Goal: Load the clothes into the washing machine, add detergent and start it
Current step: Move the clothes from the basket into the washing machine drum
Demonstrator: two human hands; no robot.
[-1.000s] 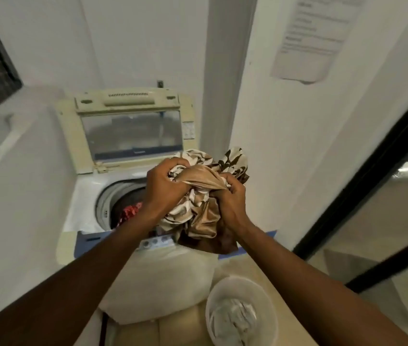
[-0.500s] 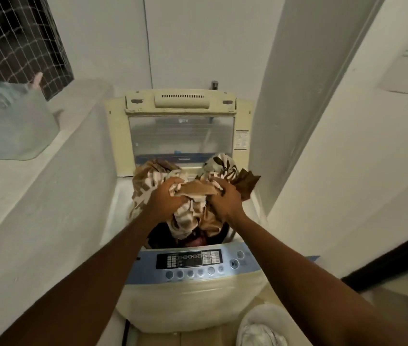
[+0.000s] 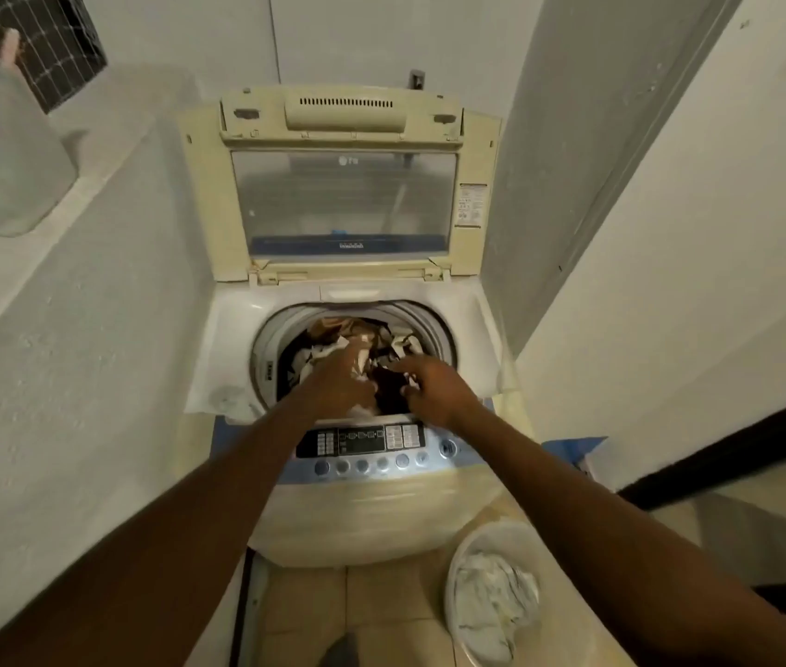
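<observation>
The top-loading washing machine (image 3: 232, 329) stands ahead with its lid (image 3: 342, 204) raised. Brown, cream and dark clothes (image 3: 333, 329) lie in the drum. Both my hands are over the drum's front edge. My left hand (image 3: 340, 382) rests on the patterned brown and cream cloth and is blurred, so its grip is unclear. Just to its right, my right hand (image 3: 431, 387) hovers above the clothes with fingers spread and holds nothing. The control panel (image 3: 362, 440) with its row of buttons sits under my wrists. No detergent is in view.
A white bucket (image 3: 453, 565) holding a pale cloth (image 3: 492, 604) stands on the floor at the machine's front right. A clear plastic container (image 3: 1, 151) sits on the ledge (image 3: 20, 291) to the left. Walls close in on both sides.
The bunched patterned cloth that both hands held above the opening now lies in the drum. My hands have dropped lower, and the right hand's fingers have spread.
</observation>
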